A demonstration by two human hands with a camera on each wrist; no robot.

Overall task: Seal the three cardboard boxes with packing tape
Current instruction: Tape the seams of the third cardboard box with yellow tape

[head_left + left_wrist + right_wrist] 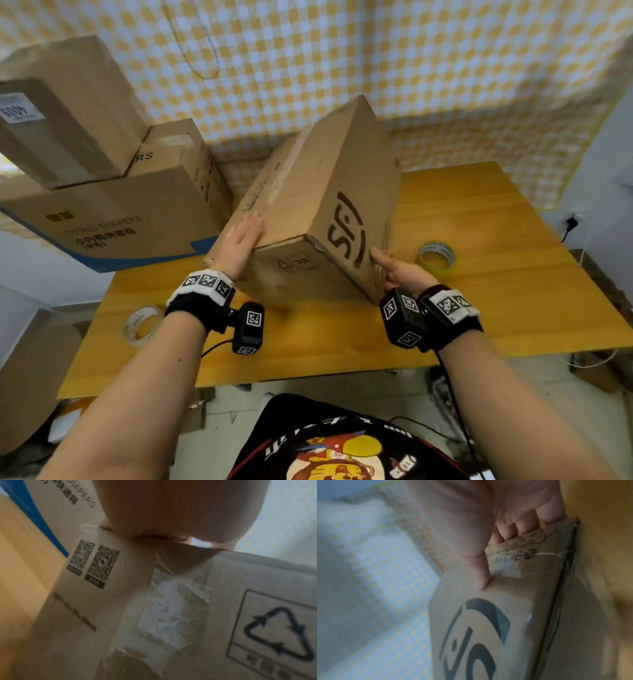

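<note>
A brown cardboard box (318, 192) with a dark round logo is tilted up on one edge above the wooden table (496, 291). Old clear tape runs along its faces (171, 608). My left hand (243, 236) lies flat with straight fingers against the box's left face; the left wrist view shows only the palm (180, 513) on the cardboard. My right hand (394, 270) grips the box's near right edge, thumb (479, 577) on the logo face (479, 635), fingers curled round behind. A yellowish tape roll (436, 258) lies right of the box. A clear tape roll (142, 325) lies at the front left.
Three more cardboard boxes are stacked at the back left: a large diaper box (120, 219) with a blue stripe, a small box (171, 147) and a bigger labelled box (61, 113) on top. A checked cloth (376, 61) hangs behind. The table's front edge (308, 377) is close to my body.
</note>
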